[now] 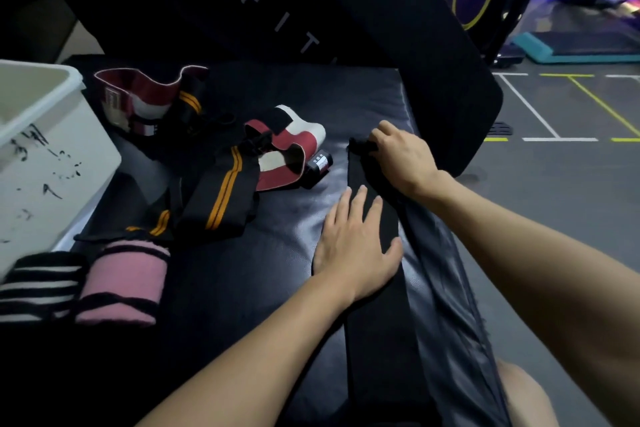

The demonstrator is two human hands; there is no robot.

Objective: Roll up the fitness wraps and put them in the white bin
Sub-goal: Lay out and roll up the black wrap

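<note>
A long plain black fabric wrap [374, 288] is laid flat along the padded black desk [242, 288]. Its far end is pinched by the right hand [405, 156]; its middle is pressed by the flat, straight-fingered left hand [356, 239]. Soft, limp cloth is judged; rolling is best started from the pinched end. Nothing can be seen inside the white plastic bin [52, 156].

Desk [277, 288] padding: black leather-like covering, smooth, a dull sheen seen where light falls. Long black wrap [377, 288]: matt woven cloth, no shine noted. Orange-striped wraps [221, 198]: matt black cloth, ribbed look. Pink roll [121, 284] and black-and-white striped roll [38, 284]: soft knitted cloth, slightly fuzzy. White bin [52, 156]: smooth hard plastic, marked with black scuffs. Floor [554, 204]: matt grey, finely textured.
</note>
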